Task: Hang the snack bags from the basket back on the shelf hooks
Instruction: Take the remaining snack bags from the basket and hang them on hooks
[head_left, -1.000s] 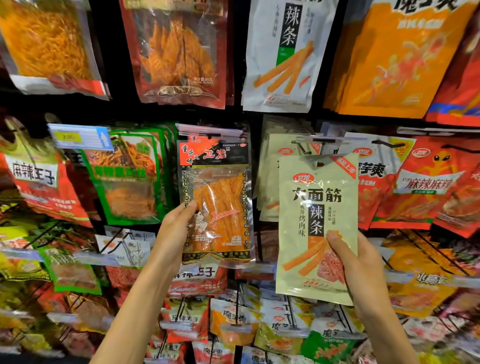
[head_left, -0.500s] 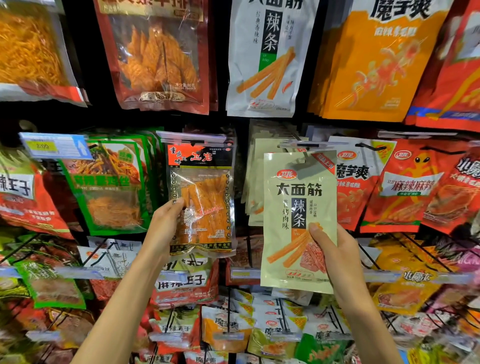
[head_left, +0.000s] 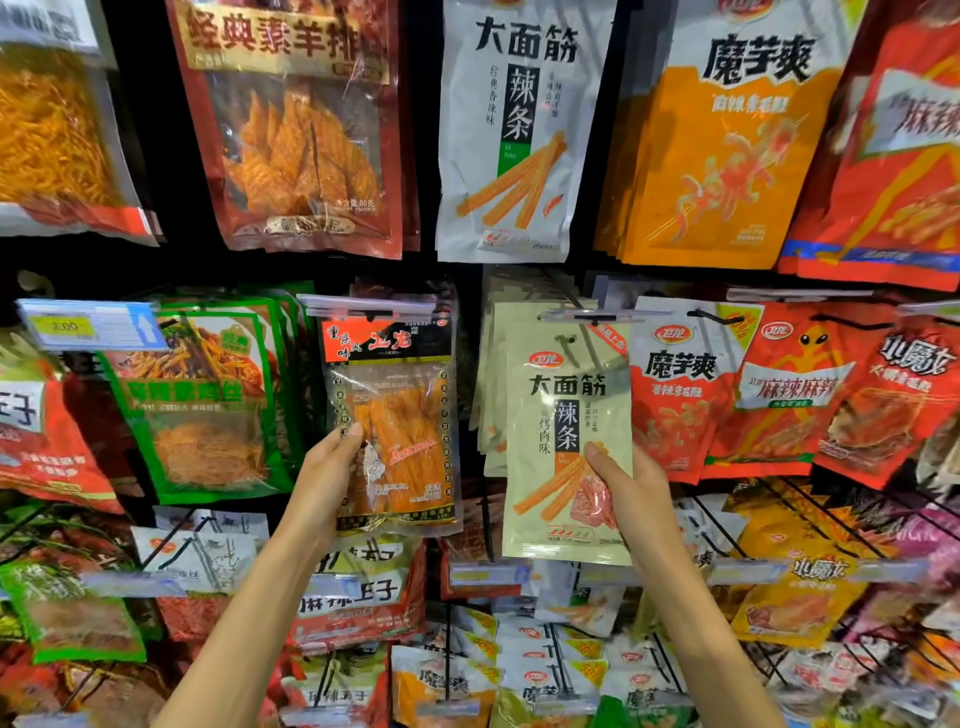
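My left hand grips the lower left edge of a clear snack bag with a black and red header; the bag's top sits at a hook with a clear tag strip. My right hand holds the lower right corner of a pale green snack bag, thumb on its front. Its top is level with the hook where several matching pale green bags hang behind it. Whether either bag's hole is on its hook I cannot tell. The basket is out of view.
Hanging snack bags cover the whole shelf wall: green bags to the left, red bags to the right, large white and orange bags above, more rows below. A blue price tag juts out at the left.
The view has tilted up slightly, so the shelf rows sit lower in frame. Both hands have lifted their bags a little and the pale green bag's top has drawn closer to its hook.
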